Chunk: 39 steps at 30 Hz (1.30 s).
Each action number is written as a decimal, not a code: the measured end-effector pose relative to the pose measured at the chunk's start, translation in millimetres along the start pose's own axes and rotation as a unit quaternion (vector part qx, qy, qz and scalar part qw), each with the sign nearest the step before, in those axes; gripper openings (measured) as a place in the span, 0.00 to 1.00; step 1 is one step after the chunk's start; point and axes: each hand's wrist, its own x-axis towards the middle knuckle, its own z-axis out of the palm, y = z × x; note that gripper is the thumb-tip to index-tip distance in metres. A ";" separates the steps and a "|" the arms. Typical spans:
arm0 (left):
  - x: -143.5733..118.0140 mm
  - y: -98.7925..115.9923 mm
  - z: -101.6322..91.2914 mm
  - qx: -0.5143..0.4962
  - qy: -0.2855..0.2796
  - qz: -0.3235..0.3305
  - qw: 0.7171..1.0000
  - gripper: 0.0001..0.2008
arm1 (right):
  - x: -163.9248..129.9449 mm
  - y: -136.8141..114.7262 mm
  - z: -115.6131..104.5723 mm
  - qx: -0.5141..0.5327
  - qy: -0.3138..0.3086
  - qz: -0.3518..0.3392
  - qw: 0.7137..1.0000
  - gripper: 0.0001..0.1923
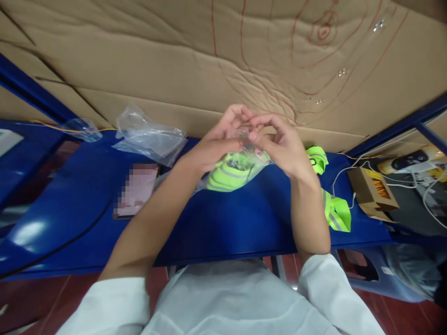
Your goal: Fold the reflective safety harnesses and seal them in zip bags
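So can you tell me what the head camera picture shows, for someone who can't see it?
Two bare hands, the left hand and the right hand, together pinch the top of a clear plastic bag with a folded neon-yellow vest inside, above a blue table. More neon-yellow fabric and empty clear bags lie nearby.

Wearing a white garment, sleeves [330, 284] pushed up near the blue table [226, 228] edge, baring both forearms.
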 end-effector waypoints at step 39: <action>-1.8 28.6 -6.3 0.234 0.195 0.076 0.950 0.07 | -12.5 -23.2 -48.1 0.023 0.089 -0.020 0.996 0.16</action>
